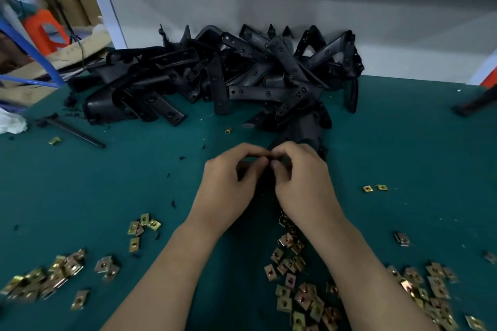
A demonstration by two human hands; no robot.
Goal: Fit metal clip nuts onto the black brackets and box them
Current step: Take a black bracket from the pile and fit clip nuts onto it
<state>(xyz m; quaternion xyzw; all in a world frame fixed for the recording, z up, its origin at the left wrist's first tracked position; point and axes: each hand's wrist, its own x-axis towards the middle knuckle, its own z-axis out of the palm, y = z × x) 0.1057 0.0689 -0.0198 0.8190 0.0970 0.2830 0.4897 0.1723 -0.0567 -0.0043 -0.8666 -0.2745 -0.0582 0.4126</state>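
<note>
Left hand (231, 180) and right hand (301, 183) both pinch one black bracket (304, 137) in curled fingers (256, 152), clip nut hidden; skewed push could ping it across bench (134, 169).

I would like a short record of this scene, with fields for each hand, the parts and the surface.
left hand: pinches the black bracket
right hand: grips the same bracket
nut in fingers: cannot tell
bracket pile: heaped at the far side
clip nuts: scattered loose on both sides of the arms
surface: green mat
</note>
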